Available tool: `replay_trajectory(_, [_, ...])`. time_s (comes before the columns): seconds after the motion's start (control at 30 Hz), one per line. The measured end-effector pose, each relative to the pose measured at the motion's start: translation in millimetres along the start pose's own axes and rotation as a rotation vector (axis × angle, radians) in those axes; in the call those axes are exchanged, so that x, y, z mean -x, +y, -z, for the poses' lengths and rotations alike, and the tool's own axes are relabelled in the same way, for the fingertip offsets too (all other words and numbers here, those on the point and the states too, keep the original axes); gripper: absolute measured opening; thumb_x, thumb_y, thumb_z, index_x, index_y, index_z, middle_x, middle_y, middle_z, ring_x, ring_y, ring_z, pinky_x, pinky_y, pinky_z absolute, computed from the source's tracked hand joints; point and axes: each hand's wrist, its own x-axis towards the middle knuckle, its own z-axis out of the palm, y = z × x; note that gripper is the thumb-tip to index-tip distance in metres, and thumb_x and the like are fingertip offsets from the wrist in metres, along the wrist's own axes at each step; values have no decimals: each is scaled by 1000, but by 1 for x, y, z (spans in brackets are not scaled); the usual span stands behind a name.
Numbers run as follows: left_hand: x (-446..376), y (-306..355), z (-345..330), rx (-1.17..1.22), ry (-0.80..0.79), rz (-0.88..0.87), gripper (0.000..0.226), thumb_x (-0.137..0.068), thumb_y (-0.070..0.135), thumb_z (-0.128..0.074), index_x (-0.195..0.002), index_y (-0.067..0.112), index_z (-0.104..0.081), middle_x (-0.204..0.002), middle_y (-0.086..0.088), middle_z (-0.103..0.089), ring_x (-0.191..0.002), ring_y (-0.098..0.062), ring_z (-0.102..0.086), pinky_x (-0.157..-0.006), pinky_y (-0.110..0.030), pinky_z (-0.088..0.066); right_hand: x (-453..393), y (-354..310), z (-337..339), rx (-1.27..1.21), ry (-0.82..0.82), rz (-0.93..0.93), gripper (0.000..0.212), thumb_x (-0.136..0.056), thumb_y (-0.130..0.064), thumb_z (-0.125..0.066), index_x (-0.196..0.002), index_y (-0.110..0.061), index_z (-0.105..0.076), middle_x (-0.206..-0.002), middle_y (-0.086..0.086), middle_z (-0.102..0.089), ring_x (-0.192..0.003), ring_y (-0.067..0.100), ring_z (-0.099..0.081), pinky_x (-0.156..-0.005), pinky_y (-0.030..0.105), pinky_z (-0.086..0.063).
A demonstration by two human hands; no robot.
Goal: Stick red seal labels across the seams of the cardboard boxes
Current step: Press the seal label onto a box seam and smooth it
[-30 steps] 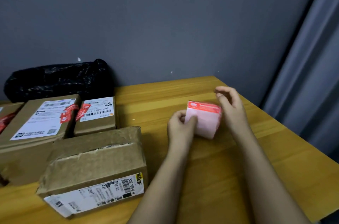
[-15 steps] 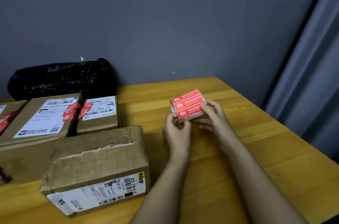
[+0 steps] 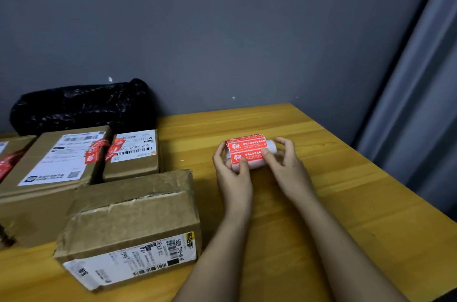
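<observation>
Head view: left hand (image 3: 231, 170) is curling around the left end of the label roll (image 3: 247, 152), thumb pressing on its front. Right hand (image 3: 284, 165) is pinching the roll's right part, thumb on the red face, the other fingers arching loosely over the white end. The roll is sitting between both hands above the bench (image 3: 346, 190), right of the boxes; it is cylindrical, red printed labels wound on a pale core, glossy. Nearest cardboard box (image 3: 131, 212) is lying just left of the left forearm, creased, worn, its top seam bare, a white shipping label on its front. Behind it, two boxes (image 3: 54, 160) (image 3: 133, 153) are carrying red seals (image 3: 95, 150). A crinkled black plastic bag (image 3: 81, 103) is sitting against the grey wall (image 3: 222, 29). A grey curtain (image 3: 420, 79) is hanging at right.
</observation>
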Motion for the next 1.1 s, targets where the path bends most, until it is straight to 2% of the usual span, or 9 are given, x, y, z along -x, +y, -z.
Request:
replay_trajectory(0.07, [0,2,0,13,43,10,48,-91,-6,-49,-125,25,-38,-101,-14,-65,-71,1,-61,-75,-17,-49,0,3,4,103,94,171,47,-86,-35,-66,-128,-25,-46,-116,-10,-53,-104,10,-55,-87,30,-46])
replay_trajectory(0.2, [-1,1,0,46,65,-3,49,-89,-6,-49,-125,27,-41,-106,-20,-64,-81,-16,-62,-79,-28,-49,-3,5,7,130,114,506,29,-81,-27,-68,-109,-21,-65,-116,-6,-53,-113,13,-53,-98,30,-43])
replay_trajectory(0.27, [-1,2,2,39,56,-49,46,-87,-2,-50,-123,28,-46,-115,-14,-62,-98,-23,-61,-87,-32,-49,-4,5,6,147,77,505,28,-82,-30,-63,-108,-22,-67,-116,-6,-55,-114,13,-52,-98,30,-41])
replay_trajectory(0.33, [-1,3,2,15,32,-92,41,-87,-7,-49,-118,20,-52,-117,-3,-59,-108,-20,-56,-92,-22,-46,-3,6,4,198,81,518,30,-84,-35,-59,-110,-22,-68,-115,-7,-57,-112,12,-51,-97,23,-39])
replay_trajectory(0.43, [0,5,0,3,19,-83,37,-89,-13,-44,-110,13,-58,-109,4,-58,-104,-9,-54,-85,-4,-40,-4,6,5,273,109,552,29,-84,-36,-58,-107,-21,-67,-111,-7,-59,-105,11,-51,-91,11,-33])
replay_trajectory(0.6, [1,7,-1,21,8,-24,41,-86,-15,-42,-111,12,-59,-107,6,-58,-94,6,-53,-77,0,-40,-4,5,8,248,115,526,21,-79,-20,-72,-98,-23,-66,-98,-16,-58,-99,11,-50,-84,7,-32])
replay_trajectory(0.73, [1,7,0,25,7,-4,44,-83,-17,-44,-113,11,-59,-110,1,-59,-98,-6,-56,-80,-4,-44,-4,5,8,260,153,559,23,-78,-16,-75,-99,-20,-67,-104,-7,-59,-102,12,-51,-86,13,-35])
replay_trajectory(0.93, [-1,4,-2,-6,-14,-12,56,-75,-22,-48,-115,16,-57,-116,-3,-60,-111,-18,-57,-97,-27,-47,-4,4,9,407,244,641,21,-77,-19,-75,-97,-19,-68,-107,-2,-60,-101,18,-54,-83,32,-48])
replay_trajectory(1.1, [-1,4,-1,-11,-14,-19,58,-73,-23,-47,-116,14,-59,-116,-4,-61,-111,-19,-58,-96,-28,-48,-6,5,10,425,249,613,27,-79,-25,-74,-105,-21,-67,-109,-4,-59,-102,15,-51,-83,33,-48])
